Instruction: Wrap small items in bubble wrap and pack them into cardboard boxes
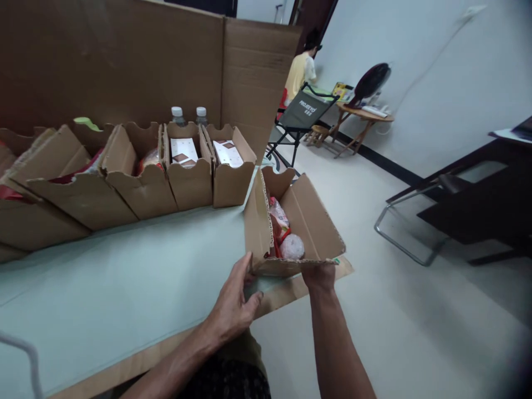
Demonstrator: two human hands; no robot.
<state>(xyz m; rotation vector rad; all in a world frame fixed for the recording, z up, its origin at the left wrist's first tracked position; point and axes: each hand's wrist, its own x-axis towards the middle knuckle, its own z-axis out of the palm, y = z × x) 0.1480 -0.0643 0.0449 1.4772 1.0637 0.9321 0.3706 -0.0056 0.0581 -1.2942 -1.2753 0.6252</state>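
Note:
An open cardboard box [313, 213] stands at the table's right corner, holding a round pale wrapped item [292, 247] and a red-and-white packet [279, 217]. My right hand [320, 275] grips this box low at its front right; its fingers are hidden by the cardboard. At the box's front left corner is my left hand [235, 302], with thumb and fingers apart. Its fingertips are at the cardboard, though firm contact is hard to make out.
A row of cardboard bins [141, 191] lines the table's back, with packets and white boxes [183, 151] inside. Two capped bottles [178, 115] and a tall cardboard panel [124, 61] rise behind. Beyond are a folding chair [307, 111], a seated person [300, 72] and a wooden side table [366, 115].

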